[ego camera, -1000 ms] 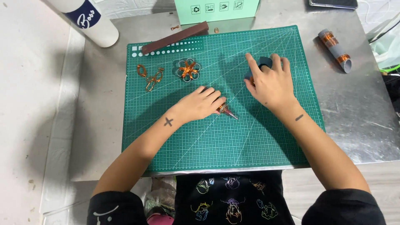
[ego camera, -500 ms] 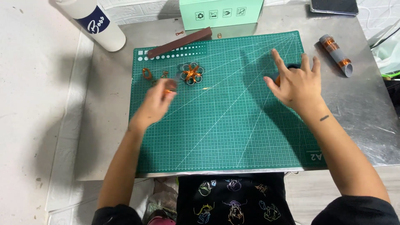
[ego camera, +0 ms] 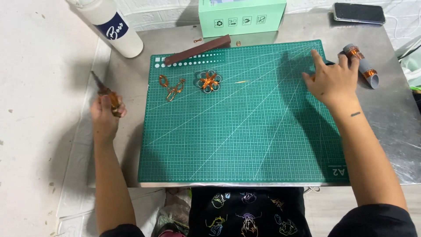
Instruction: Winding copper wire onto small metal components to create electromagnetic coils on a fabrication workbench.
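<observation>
On my table point(ego camera: 394, 131), which is bare metal, a green cutting mat point(ego camera: 245, 131) covers most of the top. Near its far edge lie a wire flower point(ego camera: 209, 81) of rings bound with copper, and just left of it a bent wire piece point(ego camera: 172, 87). A thin stick point(ego camera: 242, 81) lies right of the flower. A brown bar point(ego camera: 197, 50) rests slantwise across the mat's far-left corner. Behind it stands a mint-green box point(ego camera: 241, 17). A white bottle point(ego camera: 112, 28) with a dark label stands at the far-left corner, and a black phone point(ego camera: 358, 13) lies at the far right.
</observation>
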